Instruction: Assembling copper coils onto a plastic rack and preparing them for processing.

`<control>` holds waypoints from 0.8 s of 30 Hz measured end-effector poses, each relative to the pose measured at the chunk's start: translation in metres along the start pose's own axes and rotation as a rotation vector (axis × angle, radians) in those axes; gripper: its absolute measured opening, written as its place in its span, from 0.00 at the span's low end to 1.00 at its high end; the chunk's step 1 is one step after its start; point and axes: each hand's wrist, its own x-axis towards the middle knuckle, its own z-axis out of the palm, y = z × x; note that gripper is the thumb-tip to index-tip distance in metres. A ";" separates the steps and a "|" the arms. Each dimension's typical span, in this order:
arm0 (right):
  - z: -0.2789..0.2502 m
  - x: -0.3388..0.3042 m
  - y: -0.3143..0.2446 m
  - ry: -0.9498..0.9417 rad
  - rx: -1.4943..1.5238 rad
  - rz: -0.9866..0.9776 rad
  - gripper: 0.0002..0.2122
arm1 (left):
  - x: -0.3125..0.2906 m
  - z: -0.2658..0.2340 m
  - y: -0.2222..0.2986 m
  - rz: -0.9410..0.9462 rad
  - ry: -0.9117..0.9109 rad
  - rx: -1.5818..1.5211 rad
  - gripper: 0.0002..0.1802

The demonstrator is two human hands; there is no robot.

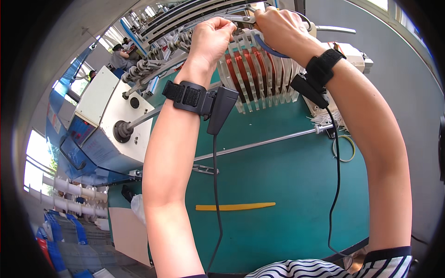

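At the far middle, a row of copper-red wire coils (254, 76) sits between upright clear plastic plates (244, 95). My left hand (209, 41) is above the left end of the plates, its thumb and fingertips pinched together. Whatever lies between those fingertips is too small to make out. Over the coils, my right hand (286, 33) is closed round a metal tool with blue handles, which looks like a pair of pliers (241, 19). The tool's metal end points left, close above my left fingertips. My right palm and fingers partly hide the handles.
A white winding machine (113, 123) with shafts stands at left. On the green table (287, 185) are a metal rod (273, 140), a yellow strip (236, 206), a tape ring (345, 148) and white sticks (330, 118). Black cables hang from both wrist devices. People sit at the far left.
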 end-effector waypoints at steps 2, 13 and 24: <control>-0.004 -0.016 0.017 -0.016 -0.042 0.054 0.09 | -0.004 -0.001 -0.006 -0.050 0.133 -0.082 0.08; -0.153 -0.361 0.034 -0.546 -0.015 0.649 0.18 | -0.129 0.027 -0.092 -0.544 0.624 -1.111 0.08; -0.155 -0.326 -0.018 -0.611 0.506 0.594 0.11 | -0.140 0.030 -0.087 -0.058 0.516 0.423 0.14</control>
